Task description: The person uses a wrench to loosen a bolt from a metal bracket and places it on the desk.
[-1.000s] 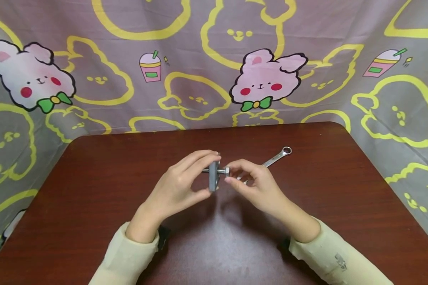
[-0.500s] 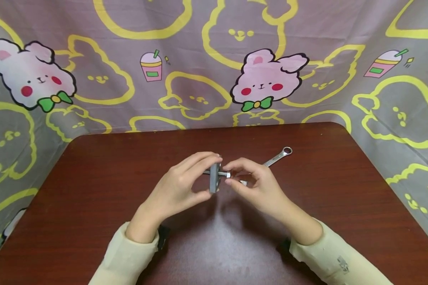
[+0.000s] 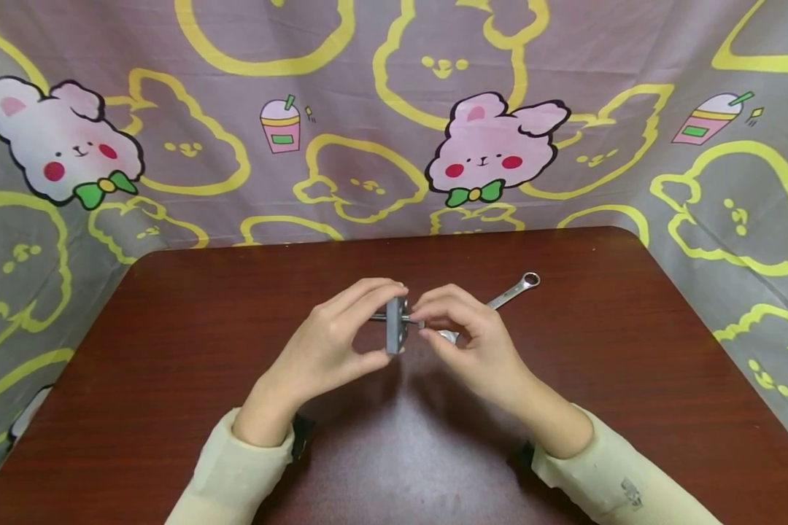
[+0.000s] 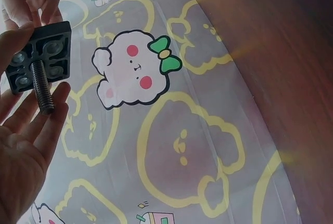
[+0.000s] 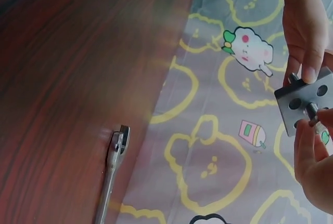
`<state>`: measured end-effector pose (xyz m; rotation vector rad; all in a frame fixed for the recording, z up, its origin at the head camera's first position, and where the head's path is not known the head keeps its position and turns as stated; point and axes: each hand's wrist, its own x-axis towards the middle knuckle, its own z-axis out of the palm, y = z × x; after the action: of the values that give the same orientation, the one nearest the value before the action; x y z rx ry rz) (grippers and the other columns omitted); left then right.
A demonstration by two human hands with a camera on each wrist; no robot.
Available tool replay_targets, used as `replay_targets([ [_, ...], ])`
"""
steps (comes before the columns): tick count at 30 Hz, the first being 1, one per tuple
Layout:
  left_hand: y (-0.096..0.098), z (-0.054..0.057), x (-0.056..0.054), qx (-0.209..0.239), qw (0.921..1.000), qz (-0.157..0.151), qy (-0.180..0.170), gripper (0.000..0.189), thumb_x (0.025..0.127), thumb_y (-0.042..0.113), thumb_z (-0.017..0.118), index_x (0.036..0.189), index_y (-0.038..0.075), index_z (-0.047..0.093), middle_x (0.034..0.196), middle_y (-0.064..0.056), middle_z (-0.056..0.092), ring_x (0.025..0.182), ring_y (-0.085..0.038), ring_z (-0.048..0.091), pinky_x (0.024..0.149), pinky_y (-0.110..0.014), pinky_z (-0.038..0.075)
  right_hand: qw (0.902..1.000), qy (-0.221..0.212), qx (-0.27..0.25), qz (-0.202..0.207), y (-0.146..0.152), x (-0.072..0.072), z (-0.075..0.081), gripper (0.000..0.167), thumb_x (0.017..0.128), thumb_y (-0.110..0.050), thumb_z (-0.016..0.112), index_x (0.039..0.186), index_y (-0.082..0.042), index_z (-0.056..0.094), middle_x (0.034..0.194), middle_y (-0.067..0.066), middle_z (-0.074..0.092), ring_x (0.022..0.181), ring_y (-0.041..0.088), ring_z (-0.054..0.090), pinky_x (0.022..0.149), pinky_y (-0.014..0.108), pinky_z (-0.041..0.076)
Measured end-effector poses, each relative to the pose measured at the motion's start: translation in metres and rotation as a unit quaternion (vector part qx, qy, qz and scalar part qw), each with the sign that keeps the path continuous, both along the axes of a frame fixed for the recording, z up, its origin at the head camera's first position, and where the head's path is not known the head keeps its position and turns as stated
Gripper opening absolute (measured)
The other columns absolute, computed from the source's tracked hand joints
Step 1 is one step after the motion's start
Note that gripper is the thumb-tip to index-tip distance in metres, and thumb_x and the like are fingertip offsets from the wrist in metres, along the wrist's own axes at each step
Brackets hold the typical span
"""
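Note:
In the head view my left hand [image 3: 322, 339] holds a small dark grey plate [image 3: 392, 328] upright by its top and bottom edges, thumb below and fingers above. A bolt [image 4: 42, 89] passes through the plate's middle, its threaded end sticking out on the left-hand side, as the left wrist view shows. With thumb and fingers my right hand [image 3: 476, 328] pinches the bolt's head end on the other side. Round holes [image 5: 295, 103] near the plate's corners show in the right wrist view. The right fingers partly hide the bolt head.
Behind and beyond my right hand a combination wrench [image 3: 514, 289] lies on the brown table [image 3: 236, 292], its near end partly covered by the hand. A printed curtain [image 3: 368, 109] hangs along the table's back and sides.
My right fingers have shifted around the bolt head, covering more of it, and the index finger has come nearer the plate. The left hand and plate have stayed almost in place.

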<state>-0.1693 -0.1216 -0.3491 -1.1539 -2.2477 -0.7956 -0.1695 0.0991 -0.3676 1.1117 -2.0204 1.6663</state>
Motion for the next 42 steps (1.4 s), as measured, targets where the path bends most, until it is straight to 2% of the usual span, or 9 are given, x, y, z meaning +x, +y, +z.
replay_targets([
  [4,0.0001,-0.0001,-0.0001,0.006,0.9999,-0.006,-0.008,0.069,0.069,0.007,0.084,0.132,0.005,0.057,0.128,-0.007,0.061,0.112,-0.015,0.062,0.095,-0.029,0.055,0.9995,0.027,-0.009,0.012,0.0004,-0.0002,-0.0001,0.025,0.081,0.019,0.063,0.097,0.001,0.070,0.103,0.014,0.064,0.100,0.013,0.062,0.085,0.020,0.057],
  [10,-0.0014,-0.0042,-0.0014,-0.002,0.9997,0.004,-0.024,0.067,0.070,0.009,0.083,0.132,0.006,0.057,0.127,-0.005,0.061,0.111,-0.013,0.062,0.094,-0.027,0.055,0.9958,0.087,-0.018,0.021,0.0012,-0.0010,0.0012,0.025,0.079,0.015,0.067,0.095,-0.003,0.071,0.096,0.009,0.068,0.099,0.017,0.061,0.090,0.023,0.050],
  [14,-0.0016,-0.0052,-0.0014,0.002,0.9997,0.005,-0.025,0.069,0.070,0.009,0.083,0.134,0.005,0.056,0.127,-0.005,0.062,0.111,-0.013,0.062,0.093,-0.028,0.055,0.9987,0.043,-0.025,0.015,0.0037,0.0004,0.0009,0.025,0.080,0.016,0.066,0.099,0.000,0.070,0.100,0.011,0.066,0.100,0.017,0.061,0.087,0.022,0.055],
  [21,-0.0010,-0.0053,-0.0020,0.008,0.9999,0.010,-0.010,0.075,0.068,0.008,0.084,0.137,0.005,0.054,0.127,-0.007,0.062,0.113,-0.016,0.062,0.095,-0.030,0.055,0.9981,-0.045,0.004,-0.042,0.0095,-0.0044,-0.0055,0.023,0.084,0.008,0.070,0.106,0.001,0.068,0.101,0.011,0.067,0.092,0.009,0.064,0.076,0.022,0.059],
  [25,-0.0004,-0.0057,-0.0015,0.011,0.9998,0.017,-0.003,0.076,0.068,0.009,0.085,0.137,0.005,0.052,0.127,-0.007,0.062,0.113,-0.016,0.062,0.094,-0.030,0.056,0.9956,-0.079,0.012,-0.050,0.0093,-0.0068,-0.0081,0.021,0.086,0.004,0.071,0.106,0.000,0.068,0.099,0.013,0.070,0.090,0.006,0.067,0.079,0.025,0.060],
  [31,0.0006,-0.0069,-0.0014,0.027,0.9995,0.017,-0.004,0.074,0.068,0.008,0.086,0.133,0.002,0.051,0.125,-0.007,0.062,0.104,-0.016,0.064,0.087,-0.030,0.058,0.9938,-0.093,0.007,-0.061,0.0078,-0.0076,-0.0081,0.023,0.083,0.006,0.073,0.105,0.000,0.068,0.093,0.013,0.072,0.086,0.004,0.067,0.076,0.023,0.059],
  [39,-0.0007,-0.0050,-0.0023,0.024,0.9996,0.013,-0.006,0.072,0.068,0.009,0.086,0.131,0.001,0.052,0.126,-0.008,0.062,0.105,-0.016,0.064,0.090,-0.025,0.057,0.9944,-0.098,-0.013,-0.038,0.0043,-0.0048,-0.0045,0.027,0.082,0.010,0.071,0.107,0.002,0.066,0.095,0.015,0.070,0.090,0.006,0.067,0.081,0.025,0.059],
  [42,-0.0004,-0.0039,-0.0027,0.016,0.9998,0.010,-0.003,0.070,0.069,0.009,0.086,0.130,0.001,0.053,0.125,-0.008,0.062,0.108,-0.017,0.064,0.091,-0.028,0.057,0.9939,-0.102,-0.023,-0.035,0.0031,-0.0043,-0.0030,0.024,0.082,0.010,0.072,0.104,0.002,0.066,0.098,0.013,0.068,0.092,0.007,0.066,0.082,0.026,0.060],
])
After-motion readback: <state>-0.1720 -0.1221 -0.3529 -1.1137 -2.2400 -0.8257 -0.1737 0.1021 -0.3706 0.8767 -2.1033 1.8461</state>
